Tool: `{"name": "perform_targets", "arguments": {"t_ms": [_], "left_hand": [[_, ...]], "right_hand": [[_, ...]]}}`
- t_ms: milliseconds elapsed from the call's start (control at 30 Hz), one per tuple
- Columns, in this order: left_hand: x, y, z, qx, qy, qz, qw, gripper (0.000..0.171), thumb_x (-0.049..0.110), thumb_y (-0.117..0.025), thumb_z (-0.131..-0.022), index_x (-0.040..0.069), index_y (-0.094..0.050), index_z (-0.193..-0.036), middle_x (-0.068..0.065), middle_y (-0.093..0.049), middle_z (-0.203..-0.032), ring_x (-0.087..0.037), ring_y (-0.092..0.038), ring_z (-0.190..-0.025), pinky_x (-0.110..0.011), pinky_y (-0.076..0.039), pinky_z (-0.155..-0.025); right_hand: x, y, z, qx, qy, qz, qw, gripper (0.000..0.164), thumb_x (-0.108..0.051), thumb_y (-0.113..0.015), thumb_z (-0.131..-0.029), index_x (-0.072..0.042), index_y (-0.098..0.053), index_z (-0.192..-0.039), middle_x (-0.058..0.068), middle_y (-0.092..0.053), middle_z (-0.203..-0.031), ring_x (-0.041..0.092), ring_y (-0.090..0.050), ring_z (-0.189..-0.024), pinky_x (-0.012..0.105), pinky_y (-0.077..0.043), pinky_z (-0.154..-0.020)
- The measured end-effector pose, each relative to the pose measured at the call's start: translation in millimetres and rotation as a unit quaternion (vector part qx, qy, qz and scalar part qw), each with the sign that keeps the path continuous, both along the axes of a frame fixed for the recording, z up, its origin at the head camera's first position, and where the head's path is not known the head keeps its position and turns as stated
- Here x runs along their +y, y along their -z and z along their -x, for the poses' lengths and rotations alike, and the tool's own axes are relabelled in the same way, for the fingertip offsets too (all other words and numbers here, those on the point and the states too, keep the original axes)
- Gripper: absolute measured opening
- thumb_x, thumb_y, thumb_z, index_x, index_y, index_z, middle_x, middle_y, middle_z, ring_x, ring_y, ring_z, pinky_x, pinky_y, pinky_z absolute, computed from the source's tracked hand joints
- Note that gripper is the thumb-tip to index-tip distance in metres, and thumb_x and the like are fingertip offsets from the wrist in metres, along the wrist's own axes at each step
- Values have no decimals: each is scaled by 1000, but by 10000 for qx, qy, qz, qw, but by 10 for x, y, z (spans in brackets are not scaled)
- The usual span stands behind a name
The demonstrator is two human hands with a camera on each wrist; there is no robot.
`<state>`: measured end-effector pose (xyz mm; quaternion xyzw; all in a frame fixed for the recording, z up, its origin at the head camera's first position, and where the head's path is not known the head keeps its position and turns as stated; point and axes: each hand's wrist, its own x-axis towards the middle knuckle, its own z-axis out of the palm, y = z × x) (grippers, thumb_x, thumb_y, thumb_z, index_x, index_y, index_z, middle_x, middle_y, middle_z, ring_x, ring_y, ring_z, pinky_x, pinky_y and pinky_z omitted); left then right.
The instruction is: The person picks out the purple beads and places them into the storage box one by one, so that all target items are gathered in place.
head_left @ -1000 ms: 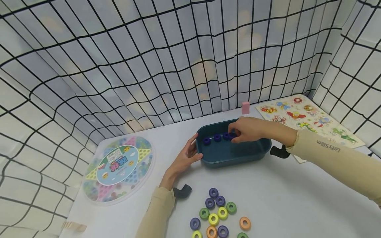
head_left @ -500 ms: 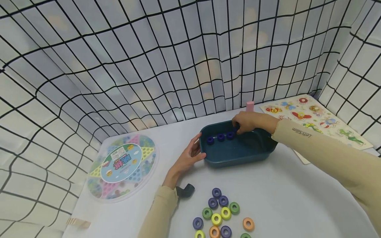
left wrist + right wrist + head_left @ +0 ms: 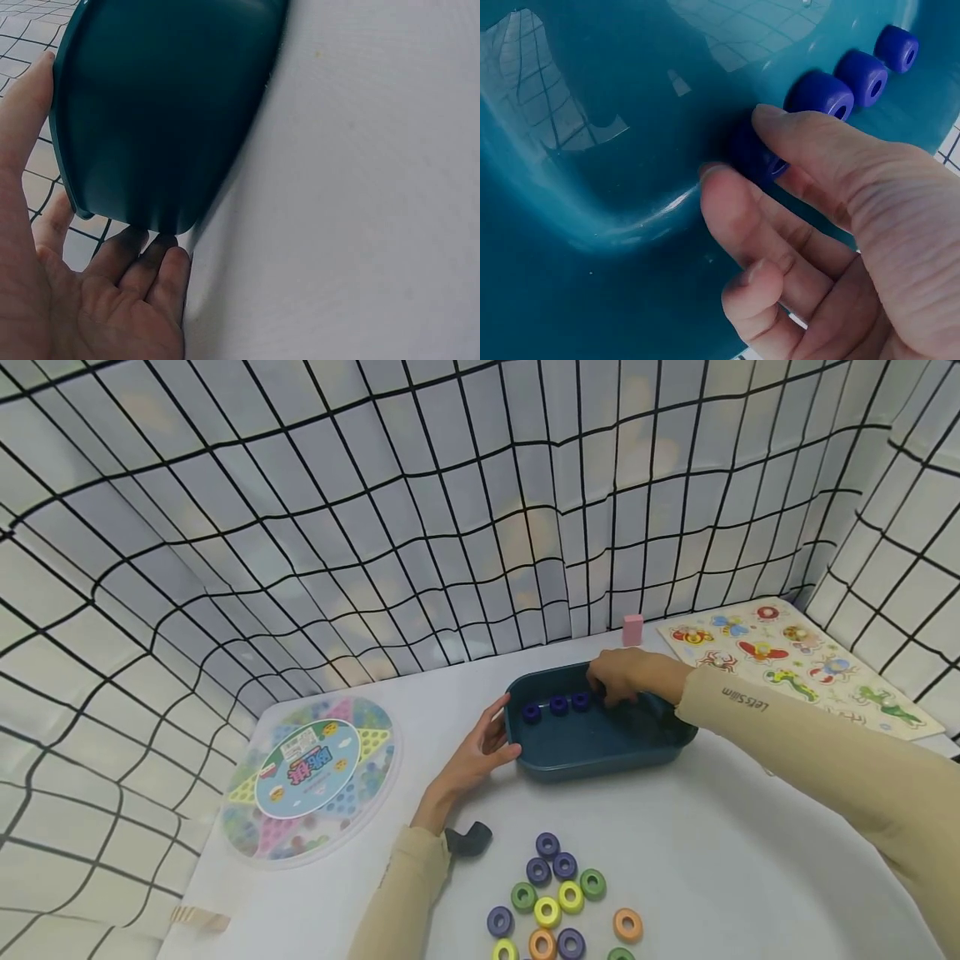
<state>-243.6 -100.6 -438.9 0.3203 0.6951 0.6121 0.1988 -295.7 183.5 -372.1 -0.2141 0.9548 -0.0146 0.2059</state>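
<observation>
A dark teal plastic tray (image 3: pixel 592 764) stands on the white table. Inside it, three purple beads (image 3: pixel 558 705) form a row near the far wall. My right hand (image 3: pixel 626 677) reaches into the tray and pinches another purple bead (image 3: pixel 754 154) between thumb and index finger, at the row's right end. In the head view the hand hides that bead. My left hand (image 3: pixel 472 756) rests against the tray's left end from outside, thumb and fingers spread. In the left wrist view its fingertips (image 3: pixel 166 241) touch the outer wall.
Loose purple, green, yellow and orange beads (image 3: pixel 547 912) lie in front of the tray. A round board-game pack (image 3: pixel 307 777) lies at left, a picture puzzle board (image 3: pixel 795 660) at back right. A pink block (image 3: pixel 632 630) stands behind the tray. Gridded cloth (image 3: pixel 450 527) surrounds the table.
My right hand has shifted slightly right and lower in the tray with the fourth purple bead, which now sits at the row's end. The left hand stays at the tray; the view has shifted slightly.
</observation>
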Motion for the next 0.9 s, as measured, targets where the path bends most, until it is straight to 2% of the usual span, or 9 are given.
{"name": "perform_targets", "arguments": {"t_ms": [233, 367, 433, 600, 767, 900], "left_hand": [[14, -4, -2, 52, 15, -67, 10000, 79, 21, -61, -87, 13, -9, -146, -20, -12, -147, -28, -16, -134, -41, -16, -108], [1, -1, 1, 117, -60, -12, 9999, 77, 18, -60, -87, 15, -10, -145, -19, -13, -147, -27, -18, -134, -40, -17, -108], [-7, 1, 1, 134, -99, 28, 9999, 76, 16, -59, -88, 15, -10, -145, -17, -14, -147, -26, -19, -134, -40, -18, -108], [-7, 5, 1, 114, -99, 67, 9999, 75, 15, -59, -88, 15, -10, -146, -17, -14, -147, -26, -19, -134, -39, -18, -107], [8, 14, 5, 102, -102, 56, 9999, 74, 11, -57, -88, 15, -10, -145, -18, -14, -147, -25, -19, -134, -38, -19, -107], [13, 19, 8, 9, -121, 5, 9999, 76, 15, -59, -88, 15, -11, -146, -18, -13, -148, -25, -18, -134, -37, -19, -108]], "right_hand": [[45, -8, -14, -99, 141, 89, 9998, 35, -17, -69, -78, -5, -57, -109, 8, -58, -87, 13, -59, -50, 22, -46, -46], [52, -57, -62, 309, -50, 73, 9995, 33, -21, -68, -79, -5, -59, -106, 8, -60, -89, 13, -58, -53, 26, -47, -50], [36, -95, -110, 616, -217, 43, 9979, 30, -22, -67, -80, -5, -60, -104, 7, -61, -90, 13, -59, -60, 30, -49, -56], [-73, -188, -320, 1144, -586, 137, 9916, 27, -23, -65, -81, -7, -62, -102, 4, -62, -87, 16, -57, -73, 37, -50, -65], [-217, -247, -592, 1385, -896, 385, 9856, 26, -23, -63, -83, -8, -63, -104, 0, -64, -82, 10, -55, -63, 30, -50, -56], [-331, -300, -791, 1525, -1133, 570, 9801, 25, -24, -63, -84, -11, -63, -104, -1, -65, -84, 6, -54, -60, 24, -48, -52]]}}
